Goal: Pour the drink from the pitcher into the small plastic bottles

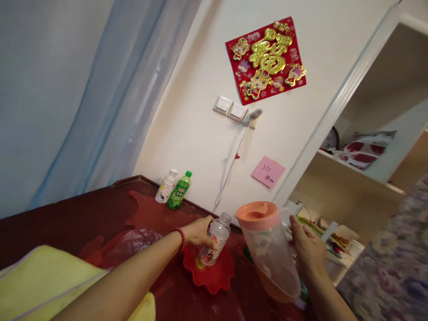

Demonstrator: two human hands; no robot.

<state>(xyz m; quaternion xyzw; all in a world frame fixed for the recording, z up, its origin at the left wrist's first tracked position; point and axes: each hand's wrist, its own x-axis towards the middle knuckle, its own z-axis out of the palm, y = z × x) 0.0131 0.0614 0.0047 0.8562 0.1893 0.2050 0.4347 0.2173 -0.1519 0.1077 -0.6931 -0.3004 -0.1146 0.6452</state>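
Note:
My left hand (198,232), with a red bead bracelet at the wrist, is wrapped round a clear plastic bottle (219,238). The bottle has a printed label, no cap on its mouth, and leans slightly over a red wavy-edged dish (213,281). Whether its base touches the dish I cannot tell. In my right hand (309,245) is the handle of a translucent plastic pitcher (267,249) with an orange lid. Brownish liquid shows low in the pitcher, which stands tilted just right of the bottle. A small yellowish thing (199,264) lies in the dish.
A white-capped bottle (166,186) and a green bottle (179,191) stand at the back of the dark red table (110,203). Yellow cloth (43,281) covers the near left. A white cable (230,174) hangs down the wall. Shelves (361,171) and floral fabric (388,258) are at right.

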